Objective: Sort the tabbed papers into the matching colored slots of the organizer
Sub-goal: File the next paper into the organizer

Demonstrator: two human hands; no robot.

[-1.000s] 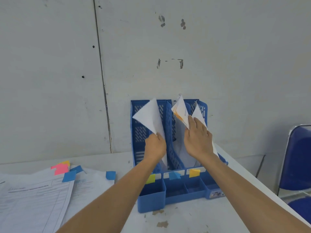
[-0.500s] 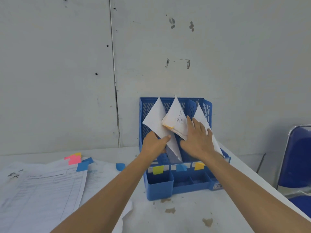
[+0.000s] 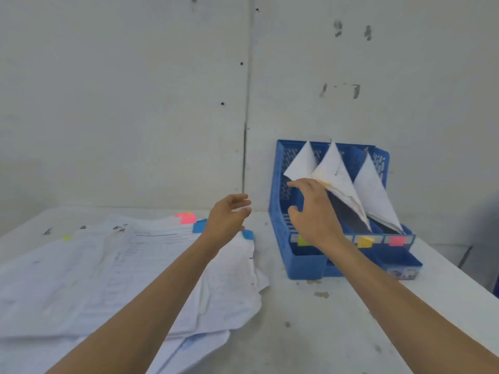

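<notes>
Fingers [image 3: 302, 184] spread and gripping nothing, the right hand [image 3: 314, 214] hovered at the front of the blue organizer [image 3: 280, 190], fingertips at the edge of the middle sheet [image 3: 337, 174] of three leaning in its slots; whether they touched it could not be told. Left of the organizer, the left hand [image 3: 229, 217] hung loosely curled and empty above the pile of tabbed papers [image 3: 121, 265]. Coloured labels [image 3: 364, 241] marked the organizer's front. A careless brush from the near hand looked liable to tip that loose sheet into a neighbouring, wrongly coloured slot.
</notes>
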